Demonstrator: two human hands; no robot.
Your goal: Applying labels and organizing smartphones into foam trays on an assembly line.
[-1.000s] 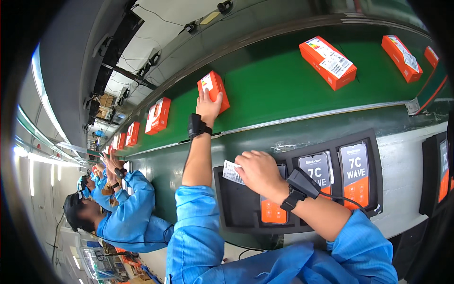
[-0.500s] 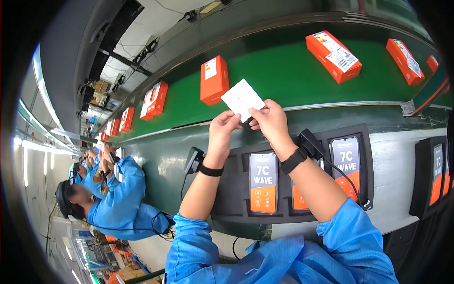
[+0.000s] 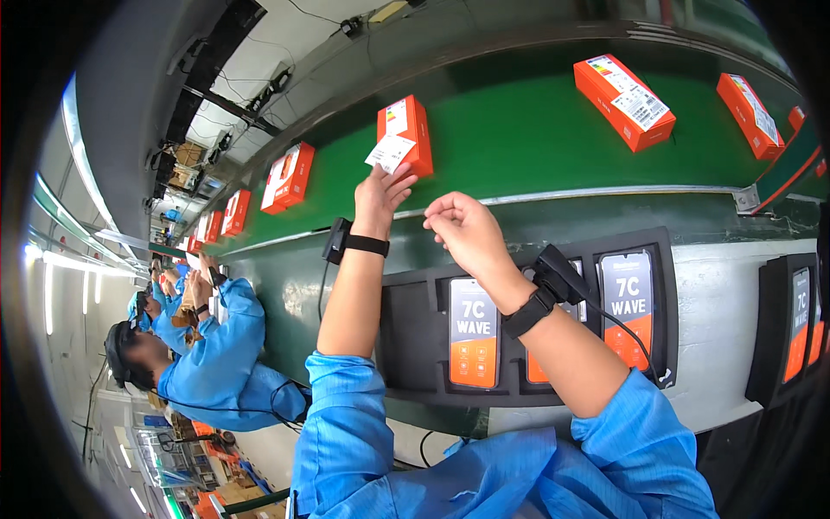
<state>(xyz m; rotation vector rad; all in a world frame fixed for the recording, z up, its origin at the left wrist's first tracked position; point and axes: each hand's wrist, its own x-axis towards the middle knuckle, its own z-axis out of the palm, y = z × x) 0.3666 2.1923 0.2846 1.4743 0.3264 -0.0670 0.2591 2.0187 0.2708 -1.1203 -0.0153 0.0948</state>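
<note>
My left hand (image 3: 381, 197) reaches over the conveyor with a small white printed slip (image 3: 390, 152) at its fingertips. The slip overlaps the lower front of an orange box (image 3: 418, 138), but whether it touches the box cannot be made out. Some fingers of that hand stretch out beside the box's lower corner. To the right, my right hand (image 3: 465, 227) hovers near the conveyor's edge, fingers bent and pinched together, with nothing visible in them. Below it a black foam tray (image 3: 415, 303) holds several phones, one phone (image 3: 474, 333) with a white and orange front film; my right forearm partly covers another.
On the green conveyor (image 3: 501, 130) stand more orange boxes, including a labelled box (image 3: 624, 102) at the right and a box (image 3: 288, 177) farther left. Another black tray (image 3: 782, 329) lies far right. A co-worker in a blue sleeve (image 3: 212, 363) works at the left.
My left hand has carried the white slip leftward and up to the orange box. My right hand has let go of the slip and drawn slightly back. The boxes have shifted slightly right.
</note>
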